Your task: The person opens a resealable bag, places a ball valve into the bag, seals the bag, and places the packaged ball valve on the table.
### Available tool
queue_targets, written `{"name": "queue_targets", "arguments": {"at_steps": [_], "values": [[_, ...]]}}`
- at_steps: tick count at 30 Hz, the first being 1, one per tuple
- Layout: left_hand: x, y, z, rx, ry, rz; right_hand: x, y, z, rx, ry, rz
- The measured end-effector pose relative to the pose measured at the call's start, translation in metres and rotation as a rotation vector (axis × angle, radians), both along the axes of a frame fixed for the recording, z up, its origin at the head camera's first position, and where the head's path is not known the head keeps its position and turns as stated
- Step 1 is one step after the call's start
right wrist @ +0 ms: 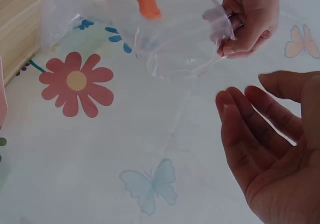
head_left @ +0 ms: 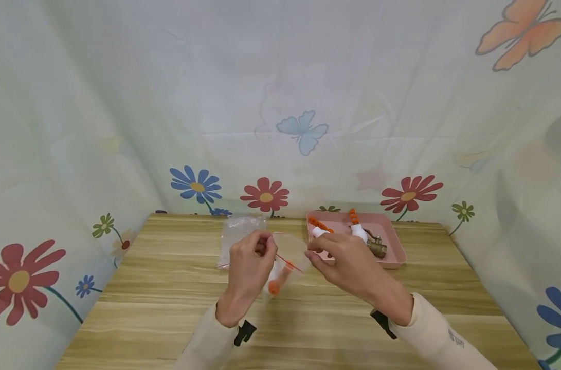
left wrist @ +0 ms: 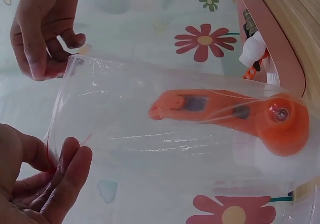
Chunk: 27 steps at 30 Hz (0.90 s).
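Between my hands hangs a clear zip bag (head_left: 293, 246) with a red line along its mouth. My left hand (head_left: 250, 262) pinches the bag's mouth at one side between thumb and fingers. Inside lies an orange lever handle (left wrist: 284, 129) with a screw in its round end, and a white part beneath it. My right hand (head_left: 349, 264) is beside the mouth's other side. In the right wrist view, the right hand's thumb and fingers (right wrist: 240, 134) are spread apart with nothing between them, a little away from the bag's edge.
A pink tray (head_left: 397, 259) stands at the back right of the wooden table (head_left: 192, 308). It holds a brass valve (head_left: 377, 248) and white pieces (head_left: 359, 233) with orange parts. More clear bags (head_left: 231, 236) lie at the back left. A flowered curtain (head_left: 206, 103) hangs behind.
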<state>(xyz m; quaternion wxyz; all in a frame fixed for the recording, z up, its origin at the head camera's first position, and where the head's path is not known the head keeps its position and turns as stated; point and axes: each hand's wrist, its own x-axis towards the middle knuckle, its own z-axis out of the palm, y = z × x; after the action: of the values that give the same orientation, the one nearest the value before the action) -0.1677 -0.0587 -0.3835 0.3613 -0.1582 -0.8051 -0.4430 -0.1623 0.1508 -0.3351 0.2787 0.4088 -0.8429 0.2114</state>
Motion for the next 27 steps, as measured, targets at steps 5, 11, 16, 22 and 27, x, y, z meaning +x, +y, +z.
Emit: {"name": "queue_targets", "arguments": {"at_steps": [5,11,16,22,27], "values": [[-0.001,0.000,0.001,0.024,0.026,-0.003,0.003,0.000,-0.010,-0.133,0.053,0.002],[-0.001,0.001,0.001,0.043,0.041,0.002,0.011,-0.002,-0.022,-0.227,0.044,-0.057],[-0.002,0.001,0.001,0.073,0.049,0.004,0.013,-0.005,-0.035,-0.241,0.039,-0.109],[-0.002,0.003,0.002,0.103,0.042,0.002,0.013,-0.010,-0.047,-0.240,0.038,-0.175],[-0.001,0.005,0.003,0.152,0.020,-0.017,0.011,-0.014,-0.047,-0.248,0.038,-0.212]]}}
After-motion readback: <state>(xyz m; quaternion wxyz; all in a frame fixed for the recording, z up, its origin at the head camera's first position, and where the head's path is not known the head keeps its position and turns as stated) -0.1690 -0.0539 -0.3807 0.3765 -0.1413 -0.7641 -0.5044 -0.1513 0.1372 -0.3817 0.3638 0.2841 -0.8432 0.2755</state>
